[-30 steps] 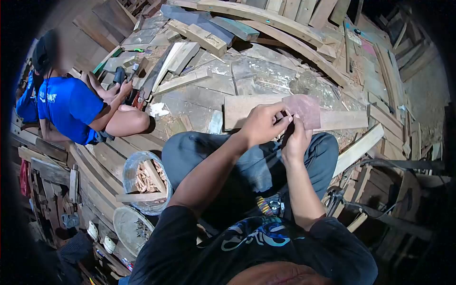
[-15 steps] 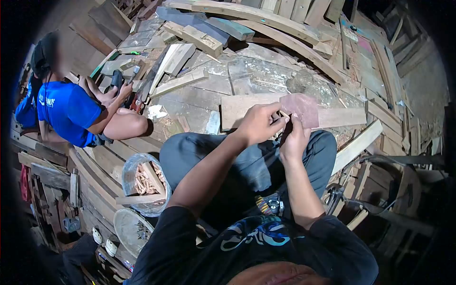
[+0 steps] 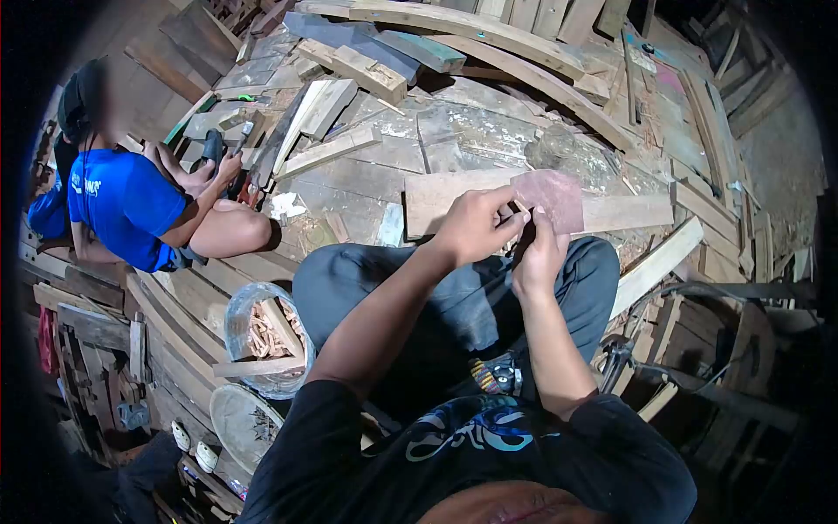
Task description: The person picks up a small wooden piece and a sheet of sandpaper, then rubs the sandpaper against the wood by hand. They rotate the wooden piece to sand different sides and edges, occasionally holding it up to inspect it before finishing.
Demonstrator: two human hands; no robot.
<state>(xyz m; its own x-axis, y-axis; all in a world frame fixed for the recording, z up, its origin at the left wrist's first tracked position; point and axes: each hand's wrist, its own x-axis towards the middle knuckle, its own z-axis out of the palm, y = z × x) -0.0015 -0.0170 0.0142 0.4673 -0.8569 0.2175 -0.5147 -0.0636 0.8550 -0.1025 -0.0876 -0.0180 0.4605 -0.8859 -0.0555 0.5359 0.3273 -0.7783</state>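
Note:
In the head view, my left hand [image 3: 478, 223] is closed, thumb and fingers pinching a small pale wooden peg [image 3: 522, 207]. My right hand [image 3: 541, 255] is closed too, its thumb on the lower edge of a reddish-brown sheet of sandpaper [image 3: 555, 194]. The two hands' fingertips meet around the peg. Beyond them a flat wooden board [image 3: 436, 194] lies on the floor, partly behind the left hand, and another plank [image 3: 633, 212] extends right from behind the sandpaper.
Left of my crossed legs stand a bucket [image 3: 237, 313] of small wood pieces and a round basin [image 3: 223, 425]. A person in a blue shirt [image 3: 125, 205] sits at the left, holding a tool. Curved beams [image 3: 471, 31] and timber offcuts [image 3: 358, 72] lie ahead.
Both hands keep the same hold at nearly the same spot. The sandpaper and fingertips have shifted only very slightly.

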